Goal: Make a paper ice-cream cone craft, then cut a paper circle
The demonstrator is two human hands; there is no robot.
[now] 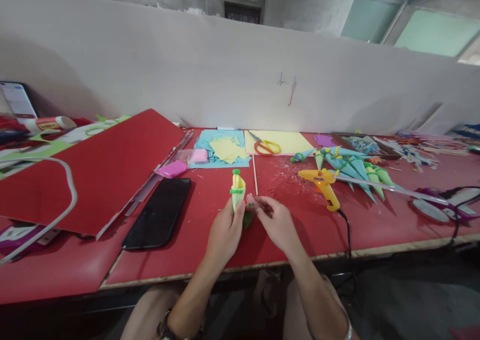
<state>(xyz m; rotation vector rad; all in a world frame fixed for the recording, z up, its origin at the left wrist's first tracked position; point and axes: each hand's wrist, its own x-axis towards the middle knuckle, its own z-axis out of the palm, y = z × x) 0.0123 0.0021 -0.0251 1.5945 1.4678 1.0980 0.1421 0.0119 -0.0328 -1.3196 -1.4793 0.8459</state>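
Observation:
My left hand (227,227) is closed round the lower part of a small green and yellow paper cone (237,192). The cone stands upright, with a green band round it and a green knob at its top. Just to its right, my right hand (275,220) has its thumb and fingers pinched together; a small bit of green shows at the fingertips, too small to name. Below, between the hands, a dark green piece (247,219) lies partly hidden. A yellow glue gun (323,186) with a long clear glue stick rests to the right.
Finished-looking blue and green paper cones (360,167) lie behind the glue gun. Scissors (266,146) rest on yellow paper, beside cut yellow pieces (227,150). A black phone (157,214) and a large red board (93,170) are at left. The gun's cord (349,235) hangs over the table edge.

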